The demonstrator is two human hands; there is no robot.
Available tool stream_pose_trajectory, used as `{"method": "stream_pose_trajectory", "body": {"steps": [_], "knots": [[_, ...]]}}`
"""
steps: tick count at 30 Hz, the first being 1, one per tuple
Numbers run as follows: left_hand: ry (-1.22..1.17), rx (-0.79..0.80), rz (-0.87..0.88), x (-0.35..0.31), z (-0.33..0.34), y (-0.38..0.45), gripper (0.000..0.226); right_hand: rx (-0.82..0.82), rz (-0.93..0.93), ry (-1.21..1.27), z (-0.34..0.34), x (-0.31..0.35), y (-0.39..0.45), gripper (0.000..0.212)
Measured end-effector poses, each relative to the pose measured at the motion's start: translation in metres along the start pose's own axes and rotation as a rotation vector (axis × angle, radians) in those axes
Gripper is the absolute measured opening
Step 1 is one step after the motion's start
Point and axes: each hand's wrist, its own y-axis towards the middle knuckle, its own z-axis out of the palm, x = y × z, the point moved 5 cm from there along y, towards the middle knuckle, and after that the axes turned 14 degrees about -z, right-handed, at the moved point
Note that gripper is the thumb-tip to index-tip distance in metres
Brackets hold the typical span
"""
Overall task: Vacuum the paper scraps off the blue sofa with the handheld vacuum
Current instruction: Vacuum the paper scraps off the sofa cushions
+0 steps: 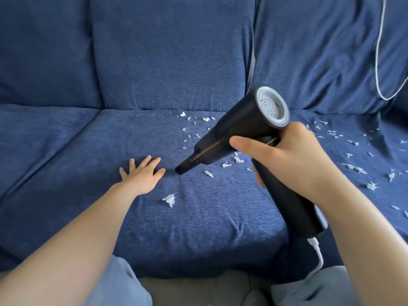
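Note:
The blue sofa [167, 69] fills the view. My right hand [293, 155] grips the handle of the black handheld vacuum [240, 127], whose narrow nozzle [183, 168] points down-left and touches the middle seat cushion. My left hand [143, 175] lies flat on the cushion, fingers spread, just left of the nozzle tip. White paper scraps [229, 163] lie scattered right of the nozzle and behind it. One larger scrap [169, 199] sits near the front, below the nozzle. Several more scraps [355, 168] cover the right cushion.
A white cord [378, 62] loops down the right backrest. Another white cable [318, 255] leaves the vacuum handle's base. My knees in blue-grey trousers [123, 283] press against the sofa's front edge.

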Motion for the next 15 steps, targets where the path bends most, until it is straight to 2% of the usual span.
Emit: {"method": "stream_pose_trajectory", "body": {"steps": [6,11,15], "knots": [[0.002,0.003,0.014,0.004,0.001,0.000,0.056,0.015,-0.013,-0.051,0.000,-0.001,-0.008,0.050],[-0.025,0.003,0.031,0.006,0.000,-0.002,0.054,0.066,-0.023,0.108,-0.004,0.003,-0.012,0.046],[-0.025,0.002,0.038,0.007,-0.001,-0.002,0.055,0.141,-0.049,0.115,-0.004,0.006,-0.016,0.040]]}}
